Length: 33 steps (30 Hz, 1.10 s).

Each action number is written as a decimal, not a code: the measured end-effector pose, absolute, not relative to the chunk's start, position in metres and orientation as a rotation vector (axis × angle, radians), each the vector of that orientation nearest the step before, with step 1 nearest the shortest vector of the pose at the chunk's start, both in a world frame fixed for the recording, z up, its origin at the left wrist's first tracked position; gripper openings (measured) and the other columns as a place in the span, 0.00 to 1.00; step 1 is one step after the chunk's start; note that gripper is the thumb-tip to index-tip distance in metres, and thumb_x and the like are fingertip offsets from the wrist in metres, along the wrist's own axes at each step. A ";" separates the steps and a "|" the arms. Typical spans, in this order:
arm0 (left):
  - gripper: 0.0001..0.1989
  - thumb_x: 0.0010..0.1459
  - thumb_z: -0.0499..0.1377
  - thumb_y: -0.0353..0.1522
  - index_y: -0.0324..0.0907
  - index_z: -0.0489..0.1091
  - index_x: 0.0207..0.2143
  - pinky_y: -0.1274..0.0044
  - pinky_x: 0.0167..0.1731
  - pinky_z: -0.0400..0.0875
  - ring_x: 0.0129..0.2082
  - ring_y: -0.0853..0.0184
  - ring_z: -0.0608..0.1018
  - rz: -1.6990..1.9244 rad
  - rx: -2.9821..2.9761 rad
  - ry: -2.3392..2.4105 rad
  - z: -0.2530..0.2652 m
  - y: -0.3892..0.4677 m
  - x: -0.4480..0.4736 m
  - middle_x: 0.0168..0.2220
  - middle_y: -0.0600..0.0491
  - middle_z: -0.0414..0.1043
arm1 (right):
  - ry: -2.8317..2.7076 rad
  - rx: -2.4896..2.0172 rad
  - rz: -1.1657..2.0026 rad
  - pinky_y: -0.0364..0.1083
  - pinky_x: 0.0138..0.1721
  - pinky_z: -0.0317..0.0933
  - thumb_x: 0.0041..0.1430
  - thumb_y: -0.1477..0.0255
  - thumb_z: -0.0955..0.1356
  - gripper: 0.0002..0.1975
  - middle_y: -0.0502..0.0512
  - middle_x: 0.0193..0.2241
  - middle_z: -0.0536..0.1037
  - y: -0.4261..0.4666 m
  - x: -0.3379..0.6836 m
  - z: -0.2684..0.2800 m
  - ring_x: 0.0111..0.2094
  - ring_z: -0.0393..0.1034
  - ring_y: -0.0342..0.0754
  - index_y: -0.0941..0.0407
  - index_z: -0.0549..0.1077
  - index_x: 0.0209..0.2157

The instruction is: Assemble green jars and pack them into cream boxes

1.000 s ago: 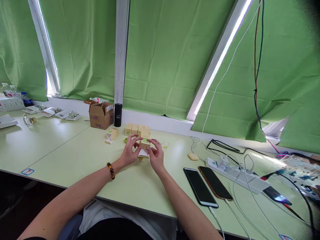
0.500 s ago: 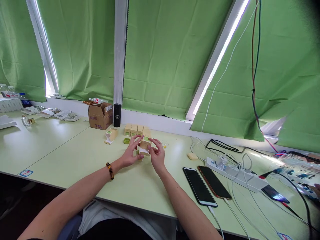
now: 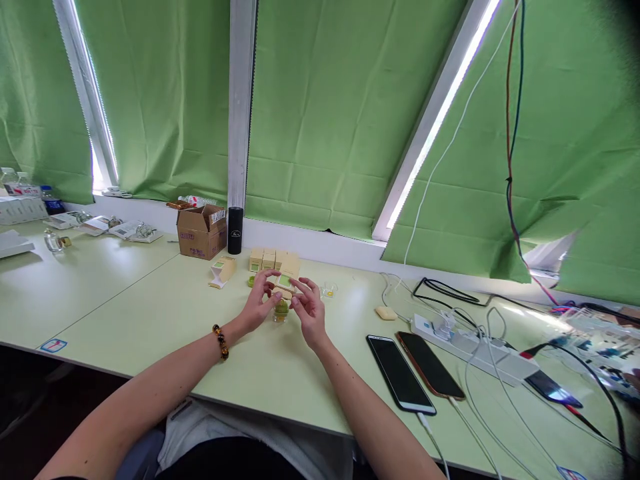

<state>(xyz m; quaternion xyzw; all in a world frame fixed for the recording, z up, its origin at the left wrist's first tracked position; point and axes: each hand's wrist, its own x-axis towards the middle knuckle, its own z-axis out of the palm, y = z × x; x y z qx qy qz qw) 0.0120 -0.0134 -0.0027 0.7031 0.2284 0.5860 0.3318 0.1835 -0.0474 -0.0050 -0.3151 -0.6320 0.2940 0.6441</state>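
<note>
Left hand (image 3: 256, 308) and right hand (image 3: 311, 313) pinch the small carton (image 3: 283, 292) by their fingertips, one from each side; it's right between them, long axis hard to read; green-topped jar (image 3: 281, 311) on the counter (image 3: 250, 373), just below, left thumb slightly nearer!

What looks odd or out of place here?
The right-hand green window covering gapes near its bottom edge, letting a bright patch show; I can't tell whether it's torn. At left, a glass bottle seems tipped over.
</note>
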 end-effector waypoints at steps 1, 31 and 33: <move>0.23 0.65 0.60 0.42 0.46 0.62 0.59 0.71 0.45 0.73 0.44 0.65 0.74 1.533 1.824 0.601 -0.003 -0.014 0.012 0.58 0.45 0.62 | -1.445 -0.717 0.669 0.53 0.47 0.74 0.64 0.59 0.71 0.20 0.59 0.60 0.61 -0.048 0.183 -0.005 0.36 0.75 0.42 0.46 0.76 0.56; 0.16 0.65 0.61 0.36 0.45 0.67 0.54 0.69 0.42 0.74 0.55 0.57 0.71 1.786 2.047 0.650 -0.005 -0.009 0.015 0.57 0.42 0.62 | -1.392 -0.739 0.637 0.53 0.48 0.77 0.63 0.58 0.72 0.18 0.59 0.59 0.64 -0.042 0.178 -0.009 0.36 0.78 0.43 0.47 0.79 0.53; 0.16 0.65 0.61 0.35 0.46 0.66 0.54 0.69 0.41 0.74 0.54 0.57 0.72 1.810 2.073 0.659 -0.006 -0.009 0.015 0.57 0.42 0.62 | -1.391 -0.746 0.618 0.51 0.46 0.77 0.63 0.58 0.72 0.17 0.58 0.59 0.65 -0.041 0.178 -0.010 0.38 0.78 0.44 0.47 0.80 0.52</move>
